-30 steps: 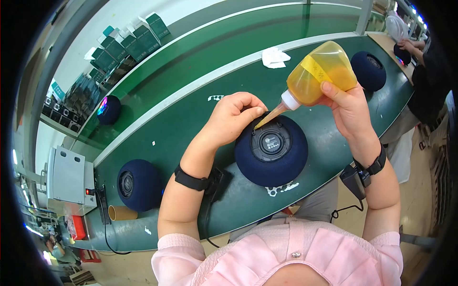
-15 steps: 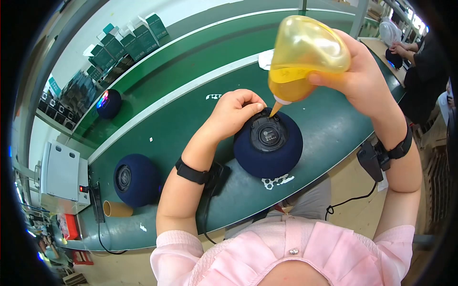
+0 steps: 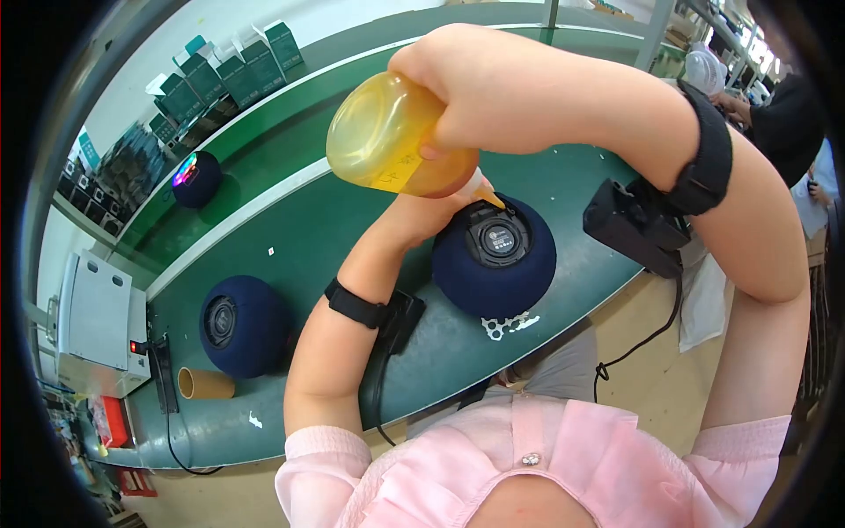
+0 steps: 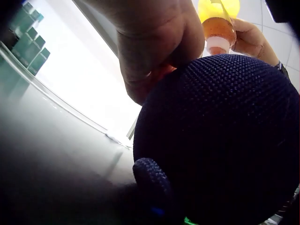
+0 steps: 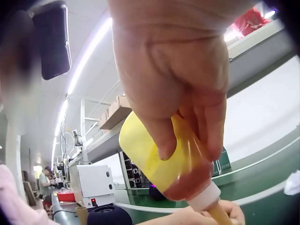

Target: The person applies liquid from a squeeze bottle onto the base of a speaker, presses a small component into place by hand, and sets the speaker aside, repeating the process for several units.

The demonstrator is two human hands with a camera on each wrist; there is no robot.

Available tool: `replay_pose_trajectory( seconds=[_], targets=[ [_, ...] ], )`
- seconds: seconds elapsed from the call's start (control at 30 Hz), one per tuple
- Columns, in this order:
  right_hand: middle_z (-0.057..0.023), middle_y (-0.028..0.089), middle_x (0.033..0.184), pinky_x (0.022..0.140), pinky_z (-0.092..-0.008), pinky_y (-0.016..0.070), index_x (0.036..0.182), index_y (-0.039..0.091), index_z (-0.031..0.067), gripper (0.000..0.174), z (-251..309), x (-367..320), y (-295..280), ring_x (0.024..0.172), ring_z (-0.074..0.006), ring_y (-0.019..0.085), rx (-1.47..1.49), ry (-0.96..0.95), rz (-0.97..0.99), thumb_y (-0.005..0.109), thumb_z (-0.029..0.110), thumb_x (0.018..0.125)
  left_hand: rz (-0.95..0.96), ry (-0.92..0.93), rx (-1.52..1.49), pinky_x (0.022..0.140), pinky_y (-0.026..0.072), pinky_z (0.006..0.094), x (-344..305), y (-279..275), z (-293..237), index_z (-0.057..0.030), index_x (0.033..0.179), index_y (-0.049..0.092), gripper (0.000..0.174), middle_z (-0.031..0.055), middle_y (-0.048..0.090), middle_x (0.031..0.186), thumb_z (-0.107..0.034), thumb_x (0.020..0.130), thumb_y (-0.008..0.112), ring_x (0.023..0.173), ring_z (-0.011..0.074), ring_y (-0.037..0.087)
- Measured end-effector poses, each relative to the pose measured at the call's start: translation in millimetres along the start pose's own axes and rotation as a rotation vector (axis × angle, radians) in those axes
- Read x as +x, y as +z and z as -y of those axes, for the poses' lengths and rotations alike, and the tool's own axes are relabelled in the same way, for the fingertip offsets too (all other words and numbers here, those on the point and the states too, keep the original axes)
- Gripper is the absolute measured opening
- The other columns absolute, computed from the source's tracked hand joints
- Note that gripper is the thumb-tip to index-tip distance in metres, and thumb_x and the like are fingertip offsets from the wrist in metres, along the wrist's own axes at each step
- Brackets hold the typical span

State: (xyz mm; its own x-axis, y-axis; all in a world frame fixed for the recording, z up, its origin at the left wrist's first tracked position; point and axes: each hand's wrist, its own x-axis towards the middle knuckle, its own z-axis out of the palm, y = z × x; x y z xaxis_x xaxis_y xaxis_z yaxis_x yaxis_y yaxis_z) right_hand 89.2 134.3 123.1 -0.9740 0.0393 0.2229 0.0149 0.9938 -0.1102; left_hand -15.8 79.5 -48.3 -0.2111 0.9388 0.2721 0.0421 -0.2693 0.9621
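A round navy fabric-covered speaker sits on the green bench, its black ringed face with a label turned up. My right hand grips a yellow squeeze bottle, tipped over so its amber contents lie toward the white collar. The bottle's tapered nozzle points down at the top edge of the black face. Partly hidden behind the bottle, my left hand pinches the speaker's fabric edge. In the left wrist view, curled fingers lie against the fabric; in the right wrist view, the thumb presses the bottle's side.
Another navy speaker stands to the left, near a cardboard tube and a white machine. A lit speaker sits on the green belt beyond, with green boxes behind. A person works at far right.
The right hand has swung the bottle leftward across the speaker, so its body now covers much of the left hand. The nozzle has shifted from the left of the face to its top edge.
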Motion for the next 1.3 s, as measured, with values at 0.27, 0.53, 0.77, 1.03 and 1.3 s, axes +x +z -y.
replay_pose_trajectory(
  seconds=[0.27, 0.53, 0.77, 1.03, 1.3],
  targets=[
    [-0.0198, 0.059, 0.074, 0.067, -0.0360, 0.0488, 0.084, 0.059, -0.0041, 0.026, 15.5, 11.0, 7.2, 0.073, -0.0345, 0.060, -0.037, -0.022, 0.103, 0.067, 0.005, 0.062, 0.013, 0.044, -0.032, 0.067, 0.0466, 0.0232, -1.6, -2.5, 9.2, -0.0028, 0.084, 0.062, 0.012, 0.0028, 0.061, 0.081, -0.014, 0.081, 0.065, 0.077, 0.0101, 0.056],
    [-0.0187, 0.057, 0.073, 0.064, -0.0352, 0.0470, 0.083, 0.057, -0.0037, 0.024, 10.6, 2.5, 9.8, 0.070, -0.0333, 0.057, -0.019, -0.080, 0.020, 0.065, 0.007, 0.062, 0.007, 0.119, 0.037, 0.073, 0.0482, 0.0269, 0.8, -6.0, 17.1, -0.0033, 0.088, 0.062, 0.011, 0.0042, 0.061, 0.084, -0.012, 0.082, 0.064, 0.080, 0.0128, 0.057],
    [-0.0066, 0.060, 0.083, 0.072, -0.0265, 0.0452, 0.095, 0.056, -0.0009, 0.030, -24.3, -60.8, 7.4, 0.077, -0.0136, 0.056, 0.381, 0.024, -0.248, 0.069, 0.005, 0.069, 0.033, -0.035, 0.013, 0.074, 0.0486, 0.0278, -3.0, 6.9, -16.5, -0.0007, 0.094, 0.061, 0.018, 0.0050, 0.063, 0.089, -0.010, 0.080, 0.065, 0.084, 0.0129, 0.059],
    [-0.0065, 0.060, 0.107, 0.085, -0.0268, 0.0447, 0.114, 0.050, -0.0019, 0.043, -55.1, -134.2, 54.1, 0.097, -0.0127, 0.056, 1.015, 0.216, -0.703, 0.070, 0.007, 0.077, -0.097, -0.151, 0.356, 0.068, 0.0450, 0.0237, -9.5, -3.9, -12.4, 0.0008, 0.092, 0.062, 0.018, 0.0029, 0.062, 0.081, -0.015, 0.084, 0.060, 0.074, 0.0096, 0.055],
    [-0.0066, 0.060, 0.106, 0.086, -0.0271, 0.0438, 0.113, 0.051, 0.0000, 0.042, -61.0, -160.0, 85.1, 0.096, -0.0131, 0.056, 1.178, 0.276, -0.904, 0.071, 0.004, 0.076, -0.261, -0.209, 0.971, 0.073, 0.0465, 0.0345, -88.3, 31.7, -41.3, -0.0013, 0.106, 0.049, 0.055, 0.0160, 0.058, 0.091, -0.043, 0.076, 0.067, 0.082, 0.0253, 0.059]
  ],
)
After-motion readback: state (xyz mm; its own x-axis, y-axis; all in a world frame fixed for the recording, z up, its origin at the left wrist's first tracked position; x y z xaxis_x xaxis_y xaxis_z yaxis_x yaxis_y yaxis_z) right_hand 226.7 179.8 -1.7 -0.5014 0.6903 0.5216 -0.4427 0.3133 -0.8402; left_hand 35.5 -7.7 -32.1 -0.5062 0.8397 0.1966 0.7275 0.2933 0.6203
